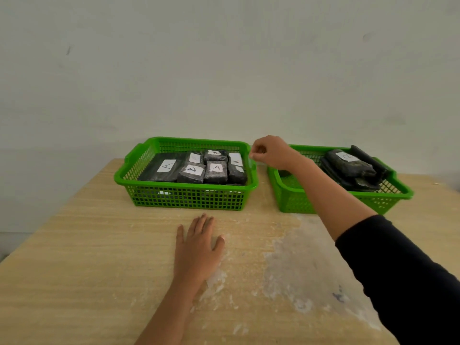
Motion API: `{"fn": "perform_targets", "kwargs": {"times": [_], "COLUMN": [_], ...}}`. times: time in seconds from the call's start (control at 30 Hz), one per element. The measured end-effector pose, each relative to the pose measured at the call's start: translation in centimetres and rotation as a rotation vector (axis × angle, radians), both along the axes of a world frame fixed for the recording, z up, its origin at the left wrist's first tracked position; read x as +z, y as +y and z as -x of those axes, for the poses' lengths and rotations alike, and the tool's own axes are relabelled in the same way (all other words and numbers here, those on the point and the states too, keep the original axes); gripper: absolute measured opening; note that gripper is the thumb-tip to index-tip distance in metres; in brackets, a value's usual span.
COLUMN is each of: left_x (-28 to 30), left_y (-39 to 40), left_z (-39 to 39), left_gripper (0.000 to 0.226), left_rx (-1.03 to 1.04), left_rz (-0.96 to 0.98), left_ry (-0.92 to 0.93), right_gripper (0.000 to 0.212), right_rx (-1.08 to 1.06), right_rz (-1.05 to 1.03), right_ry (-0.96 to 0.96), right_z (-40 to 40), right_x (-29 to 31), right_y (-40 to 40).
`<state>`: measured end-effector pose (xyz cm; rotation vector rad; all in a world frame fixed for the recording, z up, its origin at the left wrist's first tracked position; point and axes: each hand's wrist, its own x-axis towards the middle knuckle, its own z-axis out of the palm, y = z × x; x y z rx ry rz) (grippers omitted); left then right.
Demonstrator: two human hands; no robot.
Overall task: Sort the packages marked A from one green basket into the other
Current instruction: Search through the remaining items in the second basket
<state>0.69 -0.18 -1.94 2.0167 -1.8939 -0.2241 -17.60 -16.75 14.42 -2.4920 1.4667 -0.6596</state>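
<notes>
Head view, looking down over a light wooden table [87, 257] pushed up against a pale wall [224, 70]. Two green baskets are set side by side at the far edge, close together but not quite touching as far as can be told.

The left basket [184, 195] is pretty much packed with dark wrapped packages [216, 172], each with a white label on top. An "A" can be read on at least four of the labels; the one at the back is too crumpled to make out. The packages are laid flat in two rough rows, pressed up against each other.

The right basket [388, 192] is only loaded at its far right end, where a few dark packages are piled loosely. The top package [348, 163] is tilted and its label looks like a "C", though that's a bit blurry. The near left part of that basket shows bare green mesh.

The left hand [198, 247] is laid flat on the table in front of the left basket, fingers straight and spread, nothing held.

The right hand [270, 152] is raised over the gap between the baskets, just beside the left basket's right rim. Its fingers are curled in and nothing can be seen held in them. A black sleeve [403, 275] is worn on that arm, pushed up past the forearm.

A whitish scuffed patch [298, 265] is spread over the table's right side.
</notes>
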Motion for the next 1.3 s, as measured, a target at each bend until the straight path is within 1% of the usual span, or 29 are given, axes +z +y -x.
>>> {"fn": "perform_targets", "kwargs": {"times": [0.07,0.13,0.2,0.27,0.33,0.4,0.53,0.63,0.73,0.8,0.87,0.93,0.97,1.0,1.07,1.2,1.23,1.3], "left_x": [0.1,0.3,0.4,0.5,0.5,0.5,0.5,0.5,0.6,0.5,0.4,0.3,0.3,0.3,0.3,0.5,0.6,0.6], "left_y": [0.1,0.1,0.2,0.2,0.2,0.2,0.3,0.3,0.3,0.3,0.3,0.4,0.4,0.4,0.5,0.5,0.5,0.6], "left_z": [0.0,0.0,0.1,0.1,0.2,0.2,0.2,0.1,0.1,0.2,0.2,0.2,0.1,0.1,0.1,0.1,0.2,0.2], "left_gripper": [0.059,0.059,0.059,0.059,0.059,0.058,0.058,0.058,0.058,0.058,0.058,0.058,0.058,0.058,0.057,0.057,0.057,0.057], "left_rx": [-0.005,-0.007,-0.005,-0.004,-0.003,0.003,0.017,0.012,0.009,0.017,0.019,0.012,0.009,0.007,0.005,0.005,0.004,0.003], "left_rz": [-0.009,-0.020,-0.026,-0.030,-0.034,-0.033,-0.014,-0.013,-0.009,-0.002,0.003,0.007,0.009,0.011,0.014,0.007,0.006,0.009], "left_ry": [-0.008,-0.018,-0.025,-0.031,-0.038,-0.038,-0.025,-0.015,-0.018,-0.009,0.017,0.040,0.041,0.037,0.026,0.034,0.033,0.032], "right_gripper": [0.015,0.022,0.039,0.058,0.071,0.072,0.053,0.054,0.047,0.040,0.034,0.028,0.025,0.023,0.026,0.033,0.035,0.038], "right_rx": [-0.151,-0.344,-0.564,-0.740,-0.810,-0.816,-0.830,-0.879,-0.903,-0.862,-0.767,-0.653,-0.591,-0.533,-0.455,-0.435,-0.440,-0.432], "right_rz": [0.072,0.128,0.120,-0.005,-0.157,-0.243,-0.131,-0.130,-0.081,-0.039,-0.007,-0.033,-0.072,-0.116,-0.192,-0.310,-0.313,-0.307], "right_ry": [-0.088,-0.134,-0.033,0.108,0.172,0.171,0.086,0.102,0.098,0.007,-0.119,-0.192,-0.198,-0.182,-0.081,0.235,0.278,0.281], "right_z": [3.3,7.2,11.2,14.8,17.7,19.2,18.7,17.9,17.9,17.7,17.0,16.1,15.6,15.1,13.9,11.5,10.9,10.0], "right_x": [-0.6,-1.4,-2.3,-3.2,-4.3,-5.2,-5.3,-5.3,-5.1,-4.7,-3.9,-3.0,-2.6,-2.2,-1.5,-0.8,-0.9,-1.4], "right_y": [-0.2,-0.4,-0.4,-0.2,0.2,0.3,0.1,0.1,0.2,0.4,0.7,1.2,1.5,1.8,2.3,3.3,3.3,3.0]}}
